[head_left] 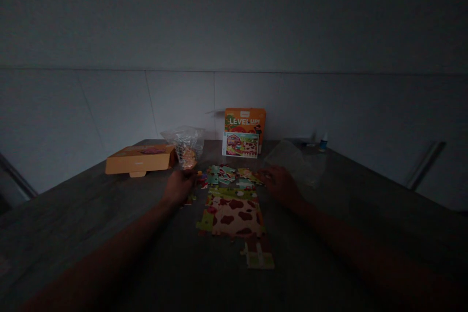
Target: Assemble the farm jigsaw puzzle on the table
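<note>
A partly joined jigsaw puzzle [236, 217] lies flat in front of me, showing a white cow with brown patches. Its lower right corner carries a piece with a white fence [259, 255]. Just beyond it is a pile of loose puzzle pieces [223, 174]. At the pile's left edge, my left hand [179, 186] has its fingers curled in; what they hold, if anything, is hidden. More pieces [188, 200] lie partly under that hand. On the other side, my right hand [281, 184] is closed, fingertips on a puzzle piece [259, 177] at the pile's edge.
An orange "LEVEL UP!" box [244, 119] stands at the back, a farm picture card [240, 145] leaning on it. An opened orange box [141, 160] lies left, beside a clear bag with pieces [188, 148]. Another clear bag [298, 163] and a small bottle [323, 143] are right.
</note>
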`<state>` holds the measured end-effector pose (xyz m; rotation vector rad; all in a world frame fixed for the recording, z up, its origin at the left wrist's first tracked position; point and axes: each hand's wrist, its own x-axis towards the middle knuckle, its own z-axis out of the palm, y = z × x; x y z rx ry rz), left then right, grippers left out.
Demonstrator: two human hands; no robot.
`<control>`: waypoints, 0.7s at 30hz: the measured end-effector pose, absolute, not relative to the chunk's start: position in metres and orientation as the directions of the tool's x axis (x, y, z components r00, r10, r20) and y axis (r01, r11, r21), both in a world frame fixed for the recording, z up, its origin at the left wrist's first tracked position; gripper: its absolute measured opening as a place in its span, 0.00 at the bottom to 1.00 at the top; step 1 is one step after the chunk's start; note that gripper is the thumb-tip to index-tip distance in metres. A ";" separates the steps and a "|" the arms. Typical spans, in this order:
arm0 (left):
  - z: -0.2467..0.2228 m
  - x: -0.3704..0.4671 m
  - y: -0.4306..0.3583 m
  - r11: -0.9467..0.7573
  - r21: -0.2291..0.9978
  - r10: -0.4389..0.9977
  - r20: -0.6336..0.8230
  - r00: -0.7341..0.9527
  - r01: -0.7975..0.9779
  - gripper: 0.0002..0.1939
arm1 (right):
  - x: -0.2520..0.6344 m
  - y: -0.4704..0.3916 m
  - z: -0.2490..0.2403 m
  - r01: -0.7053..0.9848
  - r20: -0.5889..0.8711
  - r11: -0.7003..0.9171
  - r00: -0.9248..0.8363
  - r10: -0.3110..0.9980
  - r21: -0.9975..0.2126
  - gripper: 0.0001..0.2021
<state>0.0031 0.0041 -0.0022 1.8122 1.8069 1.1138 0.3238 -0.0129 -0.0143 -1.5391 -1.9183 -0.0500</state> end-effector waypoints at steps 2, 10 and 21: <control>-0.002 0.004 0.004 -0.140 0.704 0.957 0.276 -0.087 0.697 0.14 | 0.325 -0.005 -0.021 0.890 0.501 0.316 -0.120 0.857 -0.328 0.20; -0.013 0.005 0.014 -0.134 0.649 0.963 0.264 -0.056 0.749 0.12 | 0.333 0.005 -0.028 0.859 0.348 0.421 -0.314 0.883 -0.292 0.18; 0.001 0.000 0.008 -0.078 0.565 0.949 0.295 -0.113 0.821 0.15 | 0.338 0.006 -0.025 0.936 0.480 0.141 0.034 0.877 -0.323 0.20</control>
